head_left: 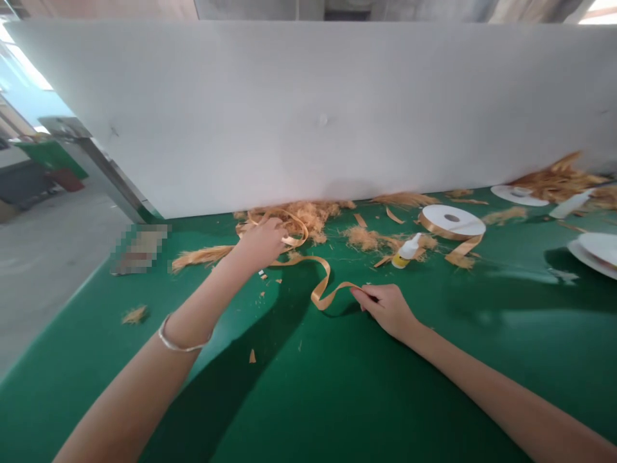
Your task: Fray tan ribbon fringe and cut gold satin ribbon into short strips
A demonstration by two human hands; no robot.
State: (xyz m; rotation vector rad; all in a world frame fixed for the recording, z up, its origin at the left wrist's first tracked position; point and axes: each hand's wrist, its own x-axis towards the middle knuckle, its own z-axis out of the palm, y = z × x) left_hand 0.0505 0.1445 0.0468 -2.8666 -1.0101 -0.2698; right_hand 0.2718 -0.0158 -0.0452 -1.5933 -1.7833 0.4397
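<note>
A long golden satin ribbon point(322, 302) winds loosely over the green table between my two hands. My right hand point(388, 310) pinches its near end between thumb and fingers, low over the table. My left hand point(264, 242) is farther off, curled closed over the looped part of the same ribbon; its fingertips are partly hidden. Behind my left hand lies a heap of tan frayed fibres point(313, 215). A bundle of straight tan fibres point(202, 257) rests just left of that hand.
A small white glue bottle point(407, 251) with a yellow label stands beyond my right hand. Behind it is a white ribbon spool point(453, 220). White discs point(600, 251) lie at the right. A white panel point(308, 116) closes off the table's back edge. Fibre scraps litter the green table point(337, 399).
</note>
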